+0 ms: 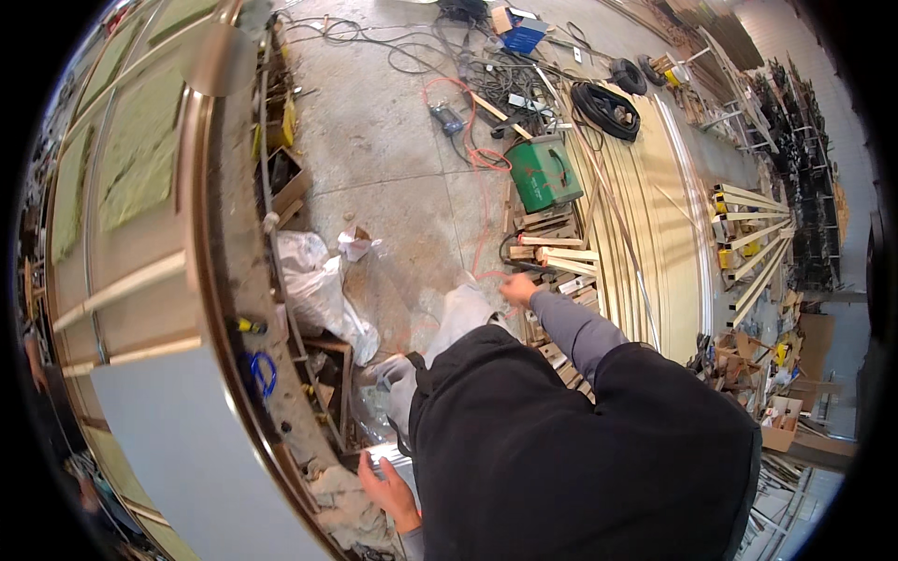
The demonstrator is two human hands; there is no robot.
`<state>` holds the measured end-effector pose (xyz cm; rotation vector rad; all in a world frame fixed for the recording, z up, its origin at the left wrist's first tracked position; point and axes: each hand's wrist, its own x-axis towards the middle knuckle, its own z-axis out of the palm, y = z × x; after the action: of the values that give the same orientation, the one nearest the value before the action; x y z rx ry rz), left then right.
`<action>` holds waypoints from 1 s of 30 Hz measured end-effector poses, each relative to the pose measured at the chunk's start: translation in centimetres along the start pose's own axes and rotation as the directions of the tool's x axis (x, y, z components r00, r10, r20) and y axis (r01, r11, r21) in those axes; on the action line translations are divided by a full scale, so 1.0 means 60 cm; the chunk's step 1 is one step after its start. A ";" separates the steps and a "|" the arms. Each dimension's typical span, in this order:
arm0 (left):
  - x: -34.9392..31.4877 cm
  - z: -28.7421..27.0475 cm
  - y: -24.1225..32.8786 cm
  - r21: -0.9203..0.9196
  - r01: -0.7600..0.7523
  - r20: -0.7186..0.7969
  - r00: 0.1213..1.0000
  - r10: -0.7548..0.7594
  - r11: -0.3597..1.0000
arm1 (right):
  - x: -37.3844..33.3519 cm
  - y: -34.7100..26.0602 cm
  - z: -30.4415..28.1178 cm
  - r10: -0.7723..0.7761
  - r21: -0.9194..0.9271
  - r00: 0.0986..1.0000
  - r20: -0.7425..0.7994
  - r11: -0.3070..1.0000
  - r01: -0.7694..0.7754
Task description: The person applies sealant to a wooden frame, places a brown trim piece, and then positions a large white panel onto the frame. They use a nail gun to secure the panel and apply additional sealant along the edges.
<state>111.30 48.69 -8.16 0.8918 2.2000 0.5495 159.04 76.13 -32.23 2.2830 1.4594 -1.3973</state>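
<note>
My left hand (388, 493) is low in the head view, beside my body, with its fingers apart and nothing plainly gripped. Just above it, close to the fingertips, lie shiny white strips (385, 454). My right hand (517, 290) reaches forward over the floor, next to an orange cord (485, 274). Its fingers look loosely bent and blurred, and whether they touch the cord does not show. Ahead of that hand are short wood offcuts (566, 255) and a green metal box (545, 174) with a handle.
On the left runs a workbench with a framed panel (140, 234) holding yellow-green insulation. White sacks (313, 280) slump on the concrete floor. Long pale boards (645, 224) are stacked at right, a black coil (606, 110) on them. Tangled cables (402, 42) cross the far floor.
</note>
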 end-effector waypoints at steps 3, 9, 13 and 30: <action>0.032 0.110 0.018 0.173 -0.054 0.259 0.966 0.007 0.983 | 0.057 0.114 -0.056 0.107 0.152 0.981 0.162 0.979 -0.132; 0.190 0.315 0.230 0.276 0.018 0.226 0.971 -0.083 0.961 | 0.156 0.237 -0.231 0.262 0.380 0.965 -0.022 0.895 -0.234; 0.351 0.439 0.426 0.077 -0.091 0.283 0.957 0.066 0.993 | 0.313 0.290 -0.310 0.268 0.401 0.963 -0.001 0.883 -0.245; 1.181 1.102 1.122 0.575 -0.416 0.660 0.745 -0.099 0.705 | 1.353 -0.197 -0.429 0.184 0.901 0.893 0.411 0.071 -0.429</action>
<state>151.68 153.71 -43.63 1.4260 1.6230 -0.5504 176.58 150.17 -72.24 2.5001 -0.4443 -2.7876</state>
